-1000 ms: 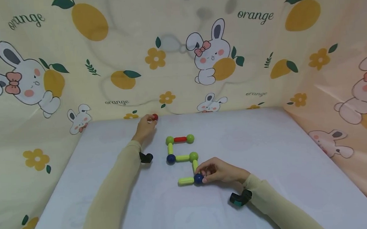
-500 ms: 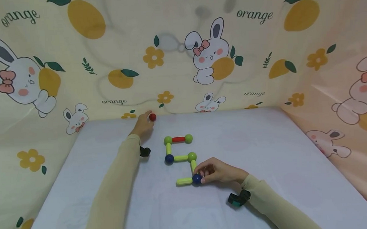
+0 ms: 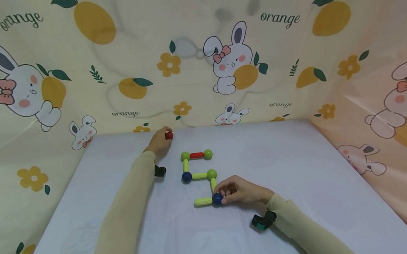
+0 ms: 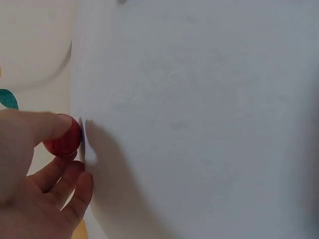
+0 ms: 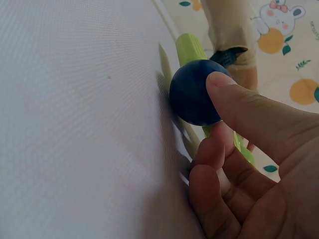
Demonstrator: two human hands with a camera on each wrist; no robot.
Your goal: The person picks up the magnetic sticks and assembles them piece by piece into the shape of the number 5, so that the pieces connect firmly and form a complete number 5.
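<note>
At the far edge of the table, my left hand (image 3: 159, 141) pinches a red ball (image 3: 169, 135); in the left wrist view the thumb presses on the red ball (image 4: 65, 137) from above, with fingers curled below. My right hand (image 3: 244, 190) holds a dark blue ball (image 3: 217, 199) between thumb and fingers, near the front of a zigzag of magnetic sticks and balls. A yellow-green stick (image 3: 203, 202) juts left from this ball, and another yellow-green stick (image 3: 213, 185) runs back to a green ball (image 3: 212, 174). The right wrist view shows the dark blue ball (image 5: 194, 92) up close.
The zigzag continues through a yellow-green stick (image 3: 199, 176), a second dark blue ball (image 3: 186, 177), another green ball (image 3: 185, 156), a red stick (image 3: 196, 155) and an end green ball (image 3: 208, 154). A printed cloth (image 3: 191, 79) hangs behind the white table (image 3: 275, 158).
My left hand has shifted slightly nearer with the red ball, its fingers changing their hold on it. The right hand stays on the dark blue ball, and the built shape is unchanged.
</note>
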